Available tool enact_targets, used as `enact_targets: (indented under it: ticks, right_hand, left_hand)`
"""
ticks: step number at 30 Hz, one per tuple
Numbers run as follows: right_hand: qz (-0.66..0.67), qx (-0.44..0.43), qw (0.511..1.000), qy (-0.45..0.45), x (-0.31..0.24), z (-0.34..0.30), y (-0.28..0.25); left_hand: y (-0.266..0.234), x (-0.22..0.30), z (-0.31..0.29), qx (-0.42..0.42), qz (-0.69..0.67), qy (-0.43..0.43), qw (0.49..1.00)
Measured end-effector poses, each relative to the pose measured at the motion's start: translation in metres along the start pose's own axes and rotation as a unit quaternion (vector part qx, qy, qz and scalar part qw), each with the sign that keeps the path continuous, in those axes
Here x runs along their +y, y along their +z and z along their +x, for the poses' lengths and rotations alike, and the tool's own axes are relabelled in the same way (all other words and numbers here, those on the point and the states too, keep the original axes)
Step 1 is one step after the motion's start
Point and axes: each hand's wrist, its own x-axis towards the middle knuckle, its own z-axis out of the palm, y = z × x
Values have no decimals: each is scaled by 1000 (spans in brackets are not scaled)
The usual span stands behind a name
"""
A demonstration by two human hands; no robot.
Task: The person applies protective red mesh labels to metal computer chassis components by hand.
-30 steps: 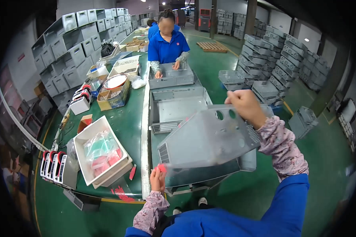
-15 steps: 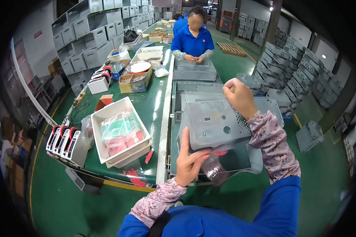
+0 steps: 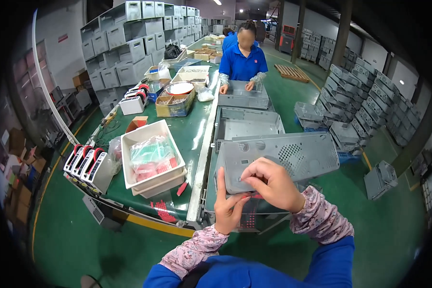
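A grey sheet-metal computer case (image 3: 283,146), with round vent holes and cut-outs, is tilted up before me over the bench edge. At its near left corner my left hand (image 3: 228,209) grips it, index finger straight along the side and the other fingers under the lower edge. My right hand (image 3: 273,185) has thumb and index finger pinched together against the panel near that corner; anything between the fingertips is too small to make out. Under my left fingertips hangs a clear sheet with red pads (image 3: 247,221), and I cannot tell whether the fingers hold it.
Another open grey case (image 3: 249,124) lies beyond mine. Across the bench a co-worker (image 3: 245,62) rests both hands on a further case (image 3: 245,96). To the left stand a white tub (image 3: 153,177) of bagged green and red pads and several white boxes (image 3: 89,168). Cases are stacked at right.
My right hand has come down from above the case's far edge to its near left corner. The co-worker's hands have moved apart onto their case. My view has shifted slightly.
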Motion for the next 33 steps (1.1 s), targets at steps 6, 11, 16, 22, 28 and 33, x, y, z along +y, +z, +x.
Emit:
enact_targets:
  ticks: [6,11,16,22,28,33]
  right_hand:
    - [-74,6,997,-32,-5,-12,3]
    - [-80,11,995,-60,-2,-17,4]
    - [-83,15,995,-55,-3,-19,4]
    - [-86,11,995,-52,-3,-22,4]
    - [-100,18,995,-19,-8,-22,5]
    - [-96,27,994,-43,-6,-22,7]
  left_hand:
    - [4,7,-16,11,-17,-40,999]
    - [7,10,-23,9,-19,-54,998]
    - [8,13,-24,11,-15,-50,999]
    - [9,15,-26,11,-16,-53,998]
    - [8,15,-26,9,-15,-47,999]
    - [9,16,-26,10,-22,-50,998]
